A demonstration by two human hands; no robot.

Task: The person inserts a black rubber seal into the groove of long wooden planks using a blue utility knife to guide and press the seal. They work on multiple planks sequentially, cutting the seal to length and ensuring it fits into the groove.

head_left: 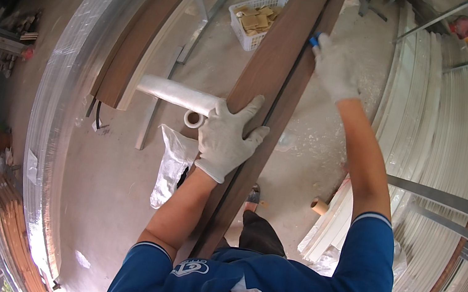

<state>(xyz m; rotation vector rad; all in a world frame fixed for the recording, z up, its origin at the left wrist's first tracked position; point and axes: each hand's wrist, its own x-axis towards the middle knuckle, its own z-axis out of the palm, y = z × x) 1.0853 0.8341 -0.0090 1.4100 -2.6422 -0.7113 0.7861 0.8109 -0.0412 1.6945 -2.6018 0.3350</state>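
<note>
Both arms come up from the near edge in short blue sleeves, each hand in a white knit glove. The left forearm rises steeply toward the middle of the scene, and the left hand (228, 139) lies palm-down on a long brown board (272, 71), fingers spread apart and pressed flat across its face, the thumb reaching toward the right edge. The right arm stretches farther out, nearly straight, and the right hand (334, 66) rests at the board's right edge with its fingers curled together around a small blue tool (314, 40), only the tip of which shows beyond the glove. The board is dark brown, narrow and very long; it runs from the person's waist at the near edge up and away to the far edge of the scene, tilted slightly to the right, with a dark seam or groove along its length that splits it into two strips. Just left of the left hand a roll of clear plastic wrap (177, 95) lies on the concrete floor, and a crumpled white bag (173, 163) lies nearer. Farther off stands a white plastic basket (254, 21) of tan pieces. Stacks of white trim (428, 143) fill the right side.
</note>
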